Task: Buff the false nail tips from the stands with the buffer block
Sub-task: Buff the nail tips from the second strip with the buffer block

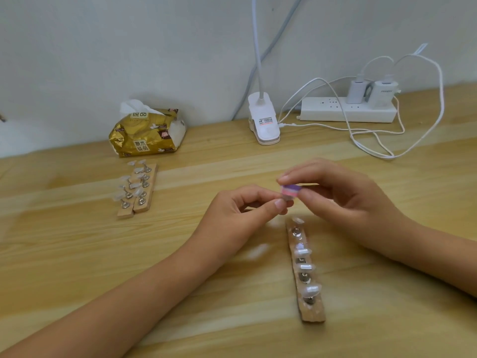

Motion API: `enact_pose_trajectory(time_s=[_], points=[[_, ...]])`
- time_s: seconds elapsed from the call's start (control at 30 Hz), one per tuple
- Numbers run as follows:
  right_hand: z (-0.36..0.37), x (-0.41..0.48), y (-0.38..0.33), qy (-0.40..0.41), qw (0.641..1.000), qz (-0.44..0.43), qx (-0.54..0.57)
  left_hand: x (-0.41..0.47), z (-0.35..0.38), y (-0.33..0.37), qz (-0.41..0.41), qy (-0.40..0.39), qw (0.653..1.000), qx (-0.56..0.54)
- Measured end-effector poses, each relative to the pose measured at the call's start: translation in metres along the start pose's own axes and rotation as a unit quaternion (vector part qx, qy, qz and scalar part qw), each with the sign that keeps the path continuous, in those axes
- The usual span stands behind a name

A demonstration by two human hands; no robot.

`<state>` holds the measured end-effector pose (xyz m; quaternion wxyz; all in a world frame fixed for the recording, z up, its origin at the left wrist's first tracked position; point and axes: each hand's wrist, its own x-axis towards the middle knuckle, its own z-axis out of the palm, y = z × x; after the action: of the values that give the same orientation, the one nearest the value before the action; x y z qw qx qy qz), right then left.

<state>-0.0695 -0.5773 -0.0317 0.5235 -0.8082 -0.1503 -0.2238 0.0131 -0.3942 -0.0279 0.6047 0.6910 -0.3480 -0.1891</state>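
Over the table (pixel 77 254), right fingers (pixel 287 179) pinch the buffer block (pixel 291 191) against the left fingers' (pixel 276 204) pinched nail tip (pixel 287 202).

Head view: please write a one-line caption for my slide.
Right hand holds the buffer block against a piece pinched by the left hand, near a stand of nail tips.

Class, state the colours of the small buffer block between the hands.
The buffer block is purple on top, pink below; head view.

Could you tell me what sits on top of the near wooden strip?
A row of metal stands, most carrying clear nail tips; the tips cover their stands' tops.
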Motion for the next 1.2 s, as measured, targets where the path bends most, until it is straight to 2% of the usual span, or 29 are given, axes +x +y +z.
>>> enact_pose_trajectory(time_s=[0.07, 0.17, 0.27, 0.33, 0.4, 0.5, 0.6, 0.67, 0.77, 0.83, 1.03, 1.2], points=[[0.0003, 0.0006, 0.0006, 0.014, 1.000, 0.016, 0.000, -0.0006, -0.0002, 0.0002, -0.002, -0.004, 1.000, 0.005], [0.0011, 0.0003, -0.0001, 0.006, 0.999, -0.032, -0.025, -0.0007, -0.0007, 0.0008, -0.003, -0.003, 1.000, -0.008], [0.0005, 0.0008, 0.0007, 0.005, 1.000, 0.029, -0.006, -0.0011, 0.0006, 0.0014, -0.007, -0.006, 1.000, 0.006], [0.0004, 0.0008, -0.0012, 0.022, 1.000, -0.002, -0.018, -0.0006, 0.0002, 0.0020, -0.010, -0.005, 1.000, -0.003], [0.0008, -0.0005, -0.0008, 0.004, 0.999, -0.028, -0.038, -0.0004, -0.0001, 0.0023, -0.005, -0.005, 1.000, -0.008], [-0.0002, 0.0005, -0.0002, 0.016, 1.000, 0.018, -0.005, -0.0005, 0.0008, 0.0016, -0.003, -0.010, 1.000, -0.004], [0.0006, 0.0003, 0.0001, 0.018, 0.999, -0.022, -0.030, 0.0009, -0.0002, 0.0008, 0.002, -0.007, 1.000, -0.019], [0.0029, 0.0021, 0.0019, -0.006, 0.999, 0.032, -0.025, 0.0007, -0.0004, 0.0001, 0.004, -0.010, 1.000, -0.020], [-0.0015, 0.0049, 0.0030, 0.047, 0.992, 0.108, 0.037, -0.0002, -0.0005, -0.0005, 0.002, -0.008, 0.999, -0.031], [-0.0054, 0.0060, 0.0006, 0.079, 0.991, 0.101, 0.050, -0.0003, -0.0010, -0.0004, -0.005, 0.000, 0.999, -0.040], [-0.0041, 0.0032, 0.0014, 0.083, 0.992, 0.071, 0.056, 0.0006, -0.0005, 0.0001, -0.013, 0.019, 0.998, -0.066], [-0.0017, -0.0017, -0.0012, 0.040, 0.994, -0.065, -0.074, 0.0015, -0.0033, -0.0003, -0.032, 0.024, 0.998, -0.053]])
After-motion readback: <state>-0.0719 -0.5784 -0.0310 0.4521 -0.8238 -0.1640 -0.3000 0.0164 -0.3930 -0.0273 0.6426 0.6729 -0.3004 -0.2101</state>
